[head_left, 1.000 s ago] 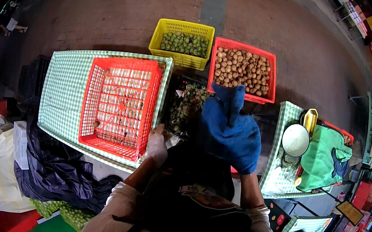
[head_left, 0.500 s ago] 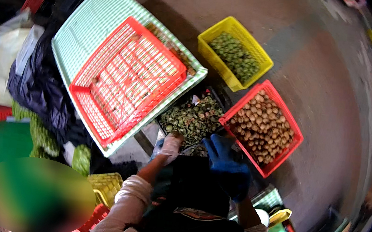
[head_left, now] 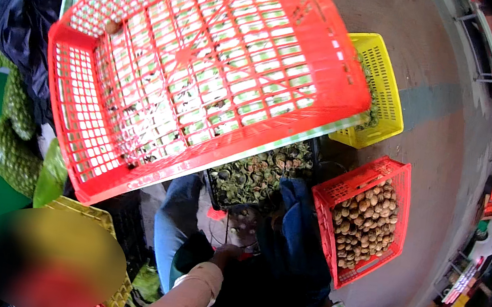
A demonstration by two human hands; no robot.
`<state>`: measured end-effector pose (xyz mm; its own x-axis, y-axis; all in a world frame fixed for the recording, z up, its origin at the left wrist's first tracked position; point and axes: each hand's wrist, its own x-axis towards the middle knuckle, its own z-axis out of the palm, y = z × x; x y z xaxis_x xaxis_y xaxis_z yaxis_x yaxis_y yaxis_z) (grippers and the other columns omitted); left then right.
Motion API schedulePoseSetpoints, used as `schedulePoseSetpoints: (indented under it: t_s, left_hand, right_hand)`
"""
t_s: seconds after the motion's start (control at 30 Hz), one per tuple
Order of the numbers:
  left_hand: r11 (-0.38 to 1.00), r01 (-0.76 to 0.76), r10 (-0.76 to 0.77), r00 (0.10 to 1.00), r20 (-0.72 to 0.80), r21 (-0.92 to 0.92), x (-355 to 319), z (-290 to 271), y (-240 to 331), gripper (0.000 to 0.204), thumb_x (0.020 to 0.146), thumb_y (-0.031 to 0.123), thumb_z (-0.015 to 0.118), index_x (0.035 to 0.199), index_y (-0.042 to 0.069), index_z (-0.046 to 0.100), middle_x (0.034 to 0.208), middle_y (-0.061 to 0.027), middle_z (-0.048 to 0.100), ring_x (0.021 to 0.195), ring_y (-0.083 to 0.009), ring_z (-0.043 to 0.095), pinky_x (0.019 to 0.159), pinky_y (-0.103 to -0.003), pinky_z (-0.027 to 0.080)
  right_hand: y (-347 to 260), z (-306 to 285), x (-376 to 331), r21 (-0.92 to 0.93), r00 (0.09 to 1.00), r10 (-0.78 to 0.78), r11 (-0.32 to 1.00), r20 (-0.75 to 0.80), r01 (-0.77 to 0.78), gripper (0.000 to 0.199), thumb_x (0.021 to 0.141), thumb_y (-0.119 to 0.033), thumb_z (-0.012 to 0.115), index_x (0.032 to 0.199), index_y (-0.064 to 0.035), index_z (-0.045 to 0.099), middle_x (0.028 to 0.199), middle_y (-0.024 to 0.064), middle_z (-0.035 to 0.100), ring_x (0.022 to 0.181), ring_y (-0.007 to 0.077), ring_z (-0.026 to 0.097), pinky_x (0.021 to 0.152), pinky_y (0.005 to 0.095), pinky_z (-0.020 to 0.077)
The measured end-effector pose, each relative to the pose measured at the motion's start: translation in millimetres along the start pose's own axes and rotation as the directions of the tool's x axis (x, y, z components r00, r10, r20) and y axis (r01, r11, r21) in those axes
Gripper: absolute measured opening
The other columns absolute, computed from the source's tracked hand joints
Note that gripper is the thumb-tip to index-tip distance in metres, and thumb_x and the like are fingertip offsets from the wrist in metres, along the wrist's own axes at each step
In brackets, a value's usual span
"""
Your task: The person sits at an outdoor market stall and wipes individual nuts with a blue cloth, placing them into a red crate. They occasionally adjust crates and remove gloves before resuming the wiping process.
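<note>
Green husks (head_left: 261, 177), heaped in a black crate (head_left: 318, 154), lie at the centre of the frame, where handling at the heap looks to us like the step in hand. Just below and to the right, we see the blue-gloved right hand (head_left: 300, 226), folds hiding whether its fingers grip anything; the left hand (head_left: 227, 253) sits low at lower centre, too dark for us to tell if it is clenched or released. A further move, we judge, calls for that left hand to clear the rim of the big red crate (head_left: 323, 86) filling the upper left. Walnuts (head_left: 367, 225) fill a smaller red basket (head_left: 351, 177) at right, below a yellow basket (head_left: 388, 122).
</note>
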<state>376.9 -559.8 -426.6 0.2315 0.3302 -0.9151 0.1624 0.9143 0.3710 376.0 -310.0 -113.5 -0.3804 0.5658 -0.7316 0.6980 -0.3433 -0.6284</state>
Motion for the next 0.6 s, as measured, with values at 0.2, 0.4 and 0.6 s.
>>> schedulePoseSetpoints:
  t_s: [0.2,0.4,0.6]
  left_hand:
    - [0.996,-0.086,0.085,0.991,0.104,0.003,-52.9,-42.4,15.4,0.043,0.085,0.034,0.051,0.117,0.006,0.060,0.120,-0.0174,0.060,0.113,-0.0320,0.057,0.096,-0.042,0.044]
    - [0.993,-0.119,0.120,0.969,-0.215,0.019,10.0,-41.8,-56.5,0.035,0.085,0.032,0.052,0.097,0.003,0.068,0.098,-0.0217,0.066,0.094,-0.0364,0.064,0.084,-0.046,0.049]
    - [0.946,-0.320,0.272,0.880,-0.390,-0.060,40.7,-45.1,-71.4,0.040,0.085,0.038,0.051,0.097,0.005,0.068,0.103,-0.0165,0.067,0.099,-0.0331,0.063,0.086,-0.046,0.047]
  right_hand:
    - [8.3,40.5,30.2,0.040,0.997,-0.033,0.999,0.065,0.031,0.024,0.087,-0.032,0.056,0.099,-0.0110,0.059,0.088,0.0082,0.059,0.077,0.0261,0.057,0.067,0.0327,0.0467]
    - [-17.7,69.0,56.1,0.161,0.974,-0.171,0.976,0.147,0.147,0.023,0.086,-0.032,0.057,0.096,-0.0114,0.059,0.085,0.0073,0.058,0.076,0.0255,0.057,0.065,0.0328,0.0468]
    - [-34.3,93.2,76.9,0.393,0.931,-0.297,0.898,0.214,0.196,0.022,0.086,-0.032,0.057,0.094,-0.0117,0.060,0.083,0.0063,0.058,0.074,0.0250,0.057,0.063,0.0329,0.0468]
